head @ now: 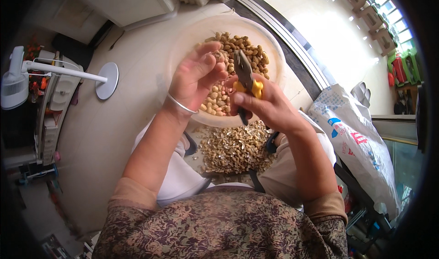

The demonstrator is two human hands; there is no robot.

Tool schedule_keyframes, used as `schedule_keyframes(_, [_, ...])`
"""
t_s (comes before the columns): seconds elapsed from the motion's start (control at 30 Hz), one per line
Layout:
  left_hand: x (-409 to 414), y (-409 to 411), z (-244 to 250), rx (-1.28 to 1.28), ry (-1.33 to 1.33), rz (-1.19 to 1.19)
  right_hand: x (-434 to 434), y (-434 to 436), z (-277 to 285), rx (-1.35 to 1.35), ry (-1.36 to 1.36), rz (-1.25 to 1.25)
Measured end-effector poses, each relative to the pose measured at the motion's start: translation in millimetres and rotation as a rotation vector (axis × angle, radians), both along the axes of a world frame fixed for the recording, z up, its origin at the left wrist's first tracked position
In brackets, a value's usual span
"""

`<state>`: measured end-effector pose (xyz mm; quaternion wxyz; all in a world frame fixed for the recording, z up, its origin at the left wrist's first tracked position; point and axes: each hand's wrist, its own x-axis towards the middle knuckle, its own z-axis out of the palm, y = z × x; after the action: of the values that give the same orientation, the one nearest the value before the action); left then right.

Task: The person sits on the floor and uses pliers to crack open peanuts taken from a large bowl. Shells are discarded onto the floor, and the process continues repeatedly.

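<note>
My left hand (197, 74), a silver bangle (181, 105) at its wrist, pinches a peanut (218, 56) between thumb and fingers. In my right hand (264, 103) is a pair of pliers (244, 69) with yellow and black handles, the metal jaws pointing away from me. Both hands are above a wide, pale plastic basin (192, 29). Unshelled peanuts (255, 57) fill its far part. Nearer to me in it lie paler peanuts (212, 99) and some pinkish kernels (224, 98), partly hidden by my hands.
Broken peanut shells (236, 149) are heaped between my feet. A printed white woven sack (356, 146) leans at the right, with grey slippers (361, 94) beyond it. A white fan (68, 69) is at the left. Behind the basin runs a sliding-door track (291, 36).
</note>
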<state>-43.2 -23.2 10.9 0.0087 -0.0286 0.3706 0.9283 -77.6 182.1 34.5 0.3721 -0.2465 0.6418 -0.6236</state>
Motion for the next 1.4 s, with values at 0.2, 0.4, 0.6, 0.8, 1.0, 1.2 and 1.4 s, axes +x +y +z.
schedule_keyframes(0.2, [3.4, -1.6, 7.0, -0.176, -0.060, 0.077, 22.3, 18.7, 4.4, 0.304, 0.566, 0.195])
schedule_keyframes(0.4, [6.3, 4.4, 8.2, -0.327, -0.040, 0.014, 16.0, 19.9, 8.9, 0.489, 0.720, -0.250])
schedule_keyframes(0.6, [7.4, 17.8, 11.5, -0.593, 0.120, 0.028, 13.8, 20.7, 3.3, 0.533, 0.658, -0.197])
schedule_keyframes(0.8, [7.5, 17.6, 11.4, -0.676, 0.115, -0.015, 13.2, 21.8, -1.8, 0.480, 0.658, -0.187])
schedule_keyframes(1.0, [6.0, 14.0, 10.8, -0.778, 0.152, -0.024, 11.8, 16.3, -1.7, 0.589, 0.639, -0.172])
schedule_keyframes(1.2, [8.0, 14.8, 7.4, -0.649, 0.156, 0.058, 15.6, 9.4, -1.6, 0.508, 0.565, -0.219])
schedule_keyframes(1.4, [8.5, 13.2, 15.7, -0.672, 0.151, 0.050, 16.9, 3.7, -2.7, 0.535, 0.572, -0.235])
